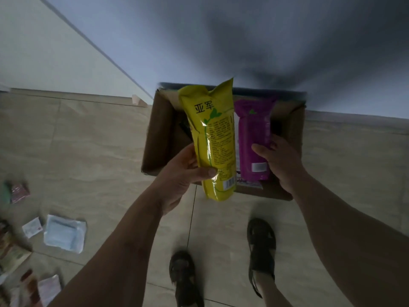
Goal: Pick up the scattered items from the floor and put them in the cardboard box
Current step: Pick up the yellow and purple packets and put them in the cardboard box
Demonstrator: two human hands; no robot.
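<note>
Above the cardboard box (159, 129) on beige floor tiles (88, 151), left hand (183, 173) grips a yellow packet (214, 138), right hand (281, 165) a purple packet (254, 134).

I see a yellow packet (213, 142) with green print and a barcode, held upright above the open brown cardboard box (159, 131) – the box stands on the tiled floor against the wall. Beside the yellow one is a purple packet (254, 138), also upright over the box. More items lie on the floor at the left – a pale blue pack (64, 233), a small white sachet (32, 227).
</note>
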